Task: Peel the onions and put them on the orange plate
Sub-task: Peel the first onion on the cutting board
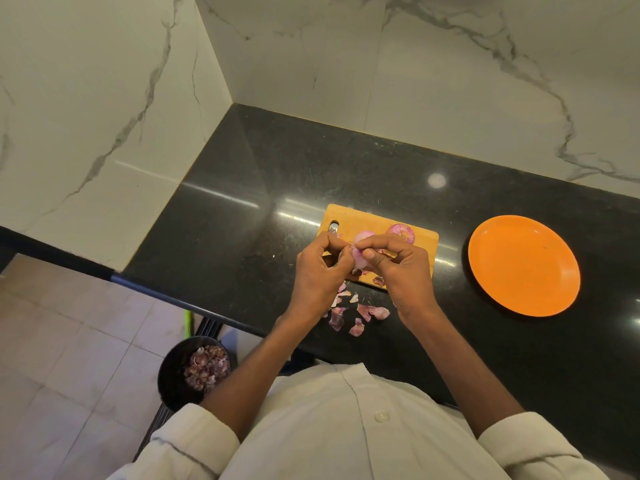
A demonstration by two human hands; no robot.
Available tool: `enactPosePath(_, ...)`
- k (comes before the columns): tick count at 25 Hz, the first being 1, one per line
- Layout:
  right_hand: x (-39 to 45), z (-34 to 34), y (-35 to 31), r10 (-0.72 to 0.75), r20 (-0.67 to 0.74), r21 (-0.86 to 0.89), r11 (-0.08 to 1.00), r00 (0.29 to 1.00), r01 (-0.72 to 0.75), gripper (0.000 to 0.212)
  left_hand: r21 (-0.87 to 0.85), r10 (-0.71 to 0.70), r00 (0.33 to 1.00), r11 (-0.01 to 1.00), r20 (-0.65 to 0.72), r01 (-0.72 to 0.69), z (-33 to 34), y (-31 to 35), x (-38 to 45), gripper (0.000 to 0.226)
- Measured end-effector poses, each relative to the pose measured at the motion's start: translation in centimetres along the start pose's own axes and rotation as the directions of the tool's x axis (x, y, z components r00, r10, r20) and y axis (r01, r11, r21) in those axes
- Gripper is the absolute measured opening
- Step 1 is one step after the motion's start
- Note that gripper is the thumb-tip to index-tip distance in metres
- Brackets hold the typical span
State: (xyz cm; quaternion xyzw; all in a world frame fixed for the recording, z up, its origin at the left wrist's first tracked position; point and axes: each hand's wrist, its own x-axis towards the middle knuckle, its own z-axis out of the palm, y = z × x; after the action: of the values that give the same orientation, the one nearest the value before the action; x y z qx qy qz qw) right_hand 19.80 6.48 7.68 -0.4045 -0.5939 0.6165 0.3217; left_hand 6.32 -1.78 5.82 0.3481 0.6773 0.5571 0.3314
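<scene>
Both hands, the left hand and right hand, pinched the half-peeled onion between them above the cutting board, the empty orange plate lying nearer the right.

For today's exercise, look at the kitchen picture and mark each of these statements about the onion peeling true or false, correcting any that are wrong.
1. Both hands hold one onion above the cutting board. True: left hand, right hand.
2. The orange plate already holds peeled onions. False: nothing lies on it.
3. A second onion rests on the board. True.
4. Loose peels lie on the black counter. True.
5. The plate sits to the left of the board. False: it sits to the right.
6. The black bin on the floor holds only water. False: it holds onion skins.
</scene>
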Motion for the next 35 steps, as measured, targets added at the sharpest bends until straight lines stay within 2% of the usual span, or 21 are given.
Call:
enactPosePath(2,0.0,0.0,0.0,-0.035,0.019,0.019,0.999,0.999,0.035,0.025,-0.031,-0.062,0.997,0.998,-0.047,0.061,0.1,0.0,0.0,0.01)
enactPosePath(4,0.0,0.2,0.1,-0.043,0.009,0.042,0.998,0.999,0.042,0.024,-0.14,-0.132,0.989,0.983,-0.06,0.123,0.1,0.2,0.0,0.012)
enactPosePath(6,0.1,0.3,0.4,-0.035,-0.019,0.058,0.998,0.999,0.036,0.018,-0.305,-0.181,0.983,0.936,0.009,0.176,0.1,0.4,-0.1,0.014)
enactPosePath(8,0.0,0.2,0.5,-0.021,-0.026,0.065,0.998,0.999,0.022,0.015,-0.361,-0.177,0.981,0.912,0.084,0.196,0.0,0.4,-0.1,0.018)
enactPosePath(11,-0.1,0.0,0.6,0.017,-0.017,0.129,0.992,1.0,-0.015,0.019,-0.329,-0.134,0.984,0.93,0.12,0.167,-0.5,0.0,0.1,0.024)
enactPosePath(14,-0.1,0.0,0.4,0.051,-0.028,0.182,0.982,0.998,-0.045,0.022,-0.304,-0.092,0.989,0.944,0.118,0.124,-0.9,-0.2,0.3,0.02)
enactPosePath(19,-0.4,0.5,0.3,0.024,-0.04,0.121,0.992,0.999,-0.019,0.024,-0.152,-0.066,0.996,0.986,0.053,0.073,-0.3,0.0,0.3,0.015)
enactPosePath(23,-0.6,1.0,0.7,-0.011,-0.05,0.117,0.993,0.999,0.017,0.02,-0.115,-0.078,0.997,0.99,0.013,0.079,0.1,-0.3,0.1,0.013)
enactPosePath(27,-0.9,1.8,1.5,0.044,-0.099,0.178,0.984,0.994,-0.026,0.019,-0.159,-0.17,0.985,0.974,-0.03,0.163,0.2,-0.6,0.2,0.015)
enactPosePath(31,-0.6,1.4,1.8,0.21,-0.136,0.317,0.935,0.968,-0.158,0.019,-0.268,-0.251,0.968,0.931,0.025,0.249,-0.2,-1.0,0.3,0.021)
enactPosePath(35,-0.6,0.9,1.6,0.26,-0.091,0.282,0.932,0.961,-0.226,0.024,-0.261,-0.273,0.959,0.923,0.074,0.283,-0.3,-0.7,0.1,0.029)
